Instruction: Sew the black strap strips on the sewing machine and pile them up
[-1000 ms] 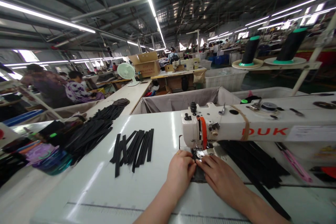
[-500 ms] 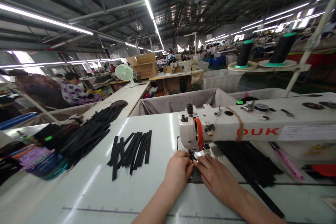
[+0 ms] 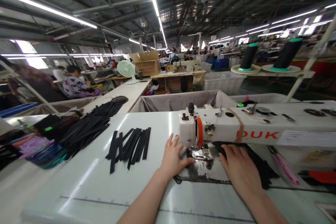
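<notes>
A white sewing machine (image 3: 223, 127) stands at the right, its needle area above a metal plate (image 3: 210, 173). Just left of the presser foot is my left hand (image 3: 173, 157), fingers spread, thumb reaching over the plate's edge. My right hand (image 3: 240, 164) lies with its fingers apart on black strips (image 3: 262, 164) beneath the machine arm, right of the needle. What its fingertips touch is partly hidden. A small group of black strips (image 3: 131, 147) rests on the table left of my left hand.
A large heap of black strips (image 3: 89, 126) lies farther left, beside a basket (image 3: 44, 154) of coloured items. Pink snips (image 3: 283, 166) lie at the right. Two thread cones (image 3: 249, 57) stand behind the machine. A seated person (image 3: 76, 82) is at the far left.
My hands were together at the needle and have moved apart. The left has spread its fingers; the right has shifted right onto the strips. One long strip at the lower right no longer shows.
</notes>
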{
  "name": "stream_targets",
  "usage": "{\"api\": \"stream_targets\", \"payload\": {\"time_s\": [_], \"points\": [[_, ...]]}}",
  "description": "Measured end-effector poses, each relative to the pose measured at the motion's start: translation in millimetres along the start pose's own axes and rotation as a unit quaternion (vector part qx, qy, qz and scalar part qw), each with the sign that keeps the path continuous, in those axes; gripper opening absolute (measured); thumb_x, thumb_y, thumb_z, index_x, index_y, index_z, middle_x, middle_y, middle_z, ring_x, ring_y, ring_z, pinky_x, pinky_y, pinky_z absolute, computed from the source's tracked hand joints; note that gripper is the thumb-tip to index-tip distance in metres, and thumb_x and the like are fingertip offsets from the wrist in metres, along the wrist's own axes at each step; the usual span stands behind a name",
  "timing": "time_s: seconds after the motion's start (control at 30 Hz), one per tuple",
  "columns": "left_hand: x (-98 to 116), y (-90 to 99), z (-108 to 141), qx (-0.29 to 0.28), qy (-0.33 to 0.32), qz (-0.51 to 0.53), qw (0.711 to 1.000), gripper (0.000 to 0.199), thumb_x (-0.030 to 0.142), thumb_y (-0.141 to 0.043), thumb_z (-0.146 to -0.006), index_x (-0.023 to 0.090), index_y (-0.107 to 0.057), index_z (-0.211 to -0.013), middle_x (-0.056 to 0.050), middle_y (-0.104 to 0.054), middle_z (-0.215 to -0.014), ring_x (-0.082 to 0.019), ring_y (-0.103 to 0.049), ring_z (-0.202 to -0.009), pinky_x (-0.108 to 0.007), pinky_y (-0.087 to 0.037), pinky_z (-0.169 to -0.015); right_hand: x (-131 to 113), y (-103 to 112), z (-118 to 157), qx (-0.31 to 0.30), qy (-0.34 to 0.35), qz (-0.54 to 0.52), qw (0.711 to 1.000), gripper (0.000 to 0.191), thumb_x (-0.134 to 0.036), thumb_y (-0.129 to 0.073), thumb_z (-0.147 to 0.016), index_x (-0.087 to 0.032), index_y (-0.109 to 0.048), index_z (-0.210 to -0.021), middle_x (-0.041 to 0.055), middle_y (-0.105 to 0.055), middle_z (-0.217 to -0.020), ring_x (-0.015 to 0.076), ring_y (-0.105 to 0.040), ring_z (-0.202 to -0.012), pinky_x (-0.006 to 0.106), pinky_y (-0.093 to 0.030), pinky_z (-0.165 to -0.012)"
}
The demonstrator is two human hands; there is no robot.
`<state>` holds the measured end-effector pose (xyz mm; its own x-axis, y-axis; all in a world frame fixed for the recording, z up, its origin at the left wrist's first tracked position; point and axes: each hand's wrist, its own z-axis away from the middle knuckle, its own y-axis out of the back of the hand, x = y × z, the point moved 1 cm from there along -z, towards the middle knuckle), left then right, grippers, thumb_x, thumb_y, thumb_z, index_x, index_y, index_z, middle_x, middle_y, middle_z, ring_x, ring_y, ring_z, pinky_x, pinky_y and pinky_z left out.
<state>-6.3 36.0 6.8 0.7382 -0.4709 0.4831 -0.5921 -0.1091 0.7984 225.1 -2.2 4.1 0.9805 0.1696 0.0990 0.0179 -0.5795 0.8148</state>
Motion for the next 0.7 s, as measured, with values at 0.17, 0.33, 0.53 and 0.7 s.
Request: {"api": "stream_targets", "payload": {"time_s": [0.17,0.33,0.53,0.7], "points": [[-11.2,8.2,5.7,-0.04,0.016,-0.05,0.998,0.034,0.048,-0.068,-0.079,0.028,-0.069,-0.106,-0.006,-0.059,-0.128,-0.036,-0.03,-0.137,-0.06,-0.017,-0.113,18.7,-12.7,6.0,-0.021,-0.01,0.0,1.0,0.015,-0.02,-0.049,-0.091,-0.014,-0.062,-0.091,0.0093,-0.06,-0.076,0.0261,-0.057,-0.074,0.038,-0.046,-0.067],[-18.5,18.2,6.5,-0.019,0.048,-0.038,0.998,0.044,0.046,-0.071,-0.078,0.026,-0.065,-0.116,-0.008,-0.047,-0.143,-0.035,-0.027,-0.139,-0.058,-0.024,-0.112,11.9,-5.8,0.6,-0.021,0.015,-0.01,1.0,0.022,-0.022,-0.046,-0.094,-0.016,-0.066,-0.085,0.008,-0.061,-0.078,0.0233,-0.058,-0.072,0.035,-0.045,-0.065],[-4.6,-1.9,-1.1,-0.063,-0.02,-0.026,0.998,0.05,0.06,-0.068,-0.074,0.025,-0.069,-0.109,-0.01,-0.056,-0.132,-0.036,-0.03,-0.138,-0.058,-0.018,-0.115,5.9,9.0,-4.8,-0.012,0.037,0.054,0.998,0.03,-0.011,-0.039,-0.091,-0.009,-0.066,-0.103,0.0127,-0.064,-0.082,0.0269,-0.059,-0.072,0.041,-0.047,-0.066],[-27.9,26.3,9.6,0.052,0.113,-0.089,0.988,0.025,0.039,-0.071,-0.077,0.021,-0.073,-0.094,-0.012,-0.053,-0.136,-0.039,-0.031,-0.137,-0.059,-0.021,-0.112,-2.6,16.7,19.4,-0.011,0.052,-0.066,0.996,0.035,-0.014,-0.036,-0.091,-0.018,-0.063,-0.113,0.0063,-0.062,-0.078,0.0191,-0.06,-0.057,0.032,-0.05,-0.053]]}}
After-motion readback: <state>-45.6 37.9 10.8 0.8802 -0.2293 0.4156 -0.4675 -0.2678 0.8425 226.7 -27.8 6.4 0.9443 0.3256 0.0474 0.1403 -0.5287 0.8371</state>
